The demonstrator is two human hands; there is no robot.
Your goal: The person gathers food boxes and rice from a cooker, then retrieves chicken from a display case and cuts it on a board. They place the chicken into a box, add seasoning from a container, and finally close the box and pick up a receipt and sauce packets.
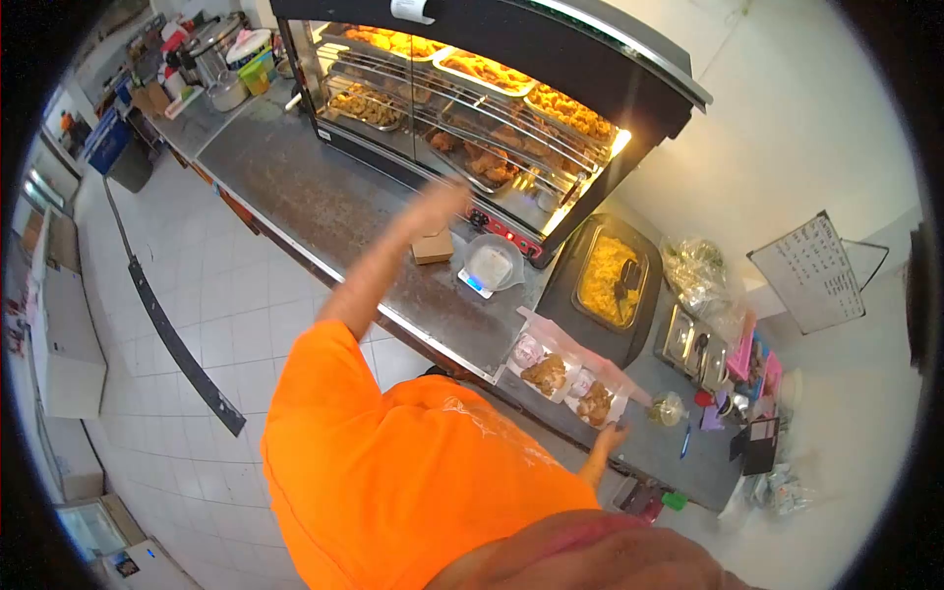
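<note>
My left hand [440, 208], smeared by motion, reaches out in front of the lower glass of a heated food display cabinet [374, 167]. A small brown carton [433, 248] lies on the counter just beneath it. Beside the carton stands a digital scale [476, 284] with a lit blue display and a clear plastic bowl [492, 264] on top. My right hand [610, 439] is at the near corner of an open paper food box [618, 405], its fingers against the edge. Inside the box are pieces of fried chicken [547, 374] and pale wrapped bundles [528, 350].
A dark-rimmed warmer [588, 236] holds yellow food and a serving utensil. Metal containers [678, 334], plastic bags [703, 275] and a blue pen [685, 442] are on the right. Pots [228, 90] stand at the counter's far left. A whiteboard [811, 273] hangs on the wall.
</note>
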